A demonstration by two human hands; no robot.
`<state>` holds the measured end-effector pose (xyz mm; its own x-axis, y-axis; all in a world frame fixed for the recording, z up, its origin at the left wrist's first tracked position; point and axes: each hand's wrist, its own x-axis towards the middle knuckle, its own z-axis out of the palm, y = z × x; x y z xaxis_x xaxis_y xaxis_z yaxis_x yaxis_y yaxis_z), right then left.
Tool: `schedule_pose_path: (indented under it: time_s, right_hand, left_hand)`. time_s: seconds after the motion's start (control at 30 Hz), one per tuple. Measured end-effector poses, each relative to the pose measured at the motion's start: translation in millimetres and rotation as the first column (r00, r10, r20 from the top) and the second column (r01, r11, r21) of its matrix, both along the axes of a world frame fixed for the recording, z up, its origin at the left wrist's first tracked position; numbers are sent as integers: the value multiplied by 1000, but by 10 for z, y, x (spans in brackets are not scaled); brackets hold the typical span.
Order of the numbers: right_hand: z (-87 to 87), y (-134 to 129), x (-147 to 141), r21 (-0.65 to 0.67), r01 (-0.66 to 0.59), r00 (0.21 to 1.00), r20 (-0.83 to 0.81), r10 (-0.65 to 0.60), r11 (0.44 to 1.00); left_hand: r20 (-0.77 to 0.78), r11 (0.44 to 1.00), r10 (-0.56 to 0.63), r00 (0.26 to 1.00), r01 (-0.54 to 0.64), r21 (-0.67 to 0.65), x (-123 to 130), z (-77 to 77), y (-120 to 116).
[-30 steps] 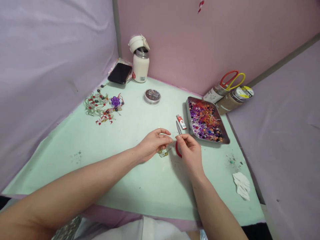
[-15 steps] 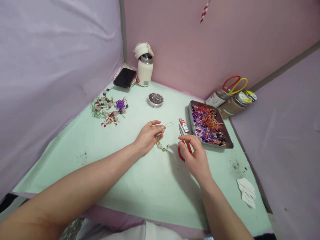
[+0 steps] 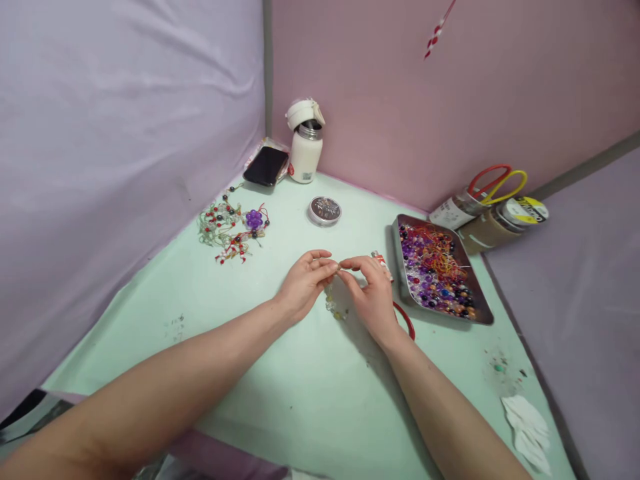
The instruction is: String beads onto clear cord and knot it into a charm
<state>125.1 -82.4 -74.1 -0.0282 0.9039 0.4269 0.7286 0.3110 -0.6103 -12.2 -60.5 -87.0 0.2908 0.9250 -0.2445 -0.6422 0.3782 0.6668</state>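
Thumb and fingers of my left hand (image 3: pixel 307 280) pinch the cord end of a beaded string (image 3: pixel 331 303), whose clear and yellowish beads hang below the fingers over the table. My right hand (image 3: pixel 370 293) meets it from the right, its thumb and index finger closed on the same thin cord, fingertips nearly touching those of the left. Red-handled scissors (image 3: pixel 406 321) lie on the table, partly hidden behind my right hand. Just beyond that hand is a red and white lighter (image 3: pixel 383 265), also partly covered.
At right stands a metal tray (image 3: pixel 483 310) of beads and threads, with jars (image 3: pixel 493 230) behind it. Further back are a round container (image 3: pixel 325 211), a white bottle (image 3: pixel 306 157) and a phone (image 3: pixel 267 166). Beaded strings (image 3: pixel 220 223) lie left; a crumpled tissue (image 3: pixel 527 430) lies right.
My right hand has moved left from above the scissors to the cord and now pinches it beside my left hand. The whole view has shifted slightly.
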Motion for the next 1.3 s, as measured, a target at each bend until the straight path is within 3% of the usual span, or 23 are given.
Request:
schedule_pose_path:
  time_s: [0.4, 0.7, 1.07, 1.3]
  right_hand:
    - [-124, -63, -12, 15, -4, 966, -258, 8, 1000]
    - [-141, -60, -54, -242, -65, 744, -658, -115, 968]
    - [-151, -3, -2, -340, -183, 599, -782, -170, 922]
    - [-92, 13, 19, -375, -229, 574, -797, -187, 898]
  left_hand:
    - [-46, 1000, 4, 999, -3, 28, 28, -29, -40]
    - [-87, 999, 27, 996, -23, 44, 42, 1, -53]
    - [-154, 995, 36, 987, -22, 92, 42, -12, -39]
    - [-256, 983, 58, 965, -10, 185, 40, -13, -42]
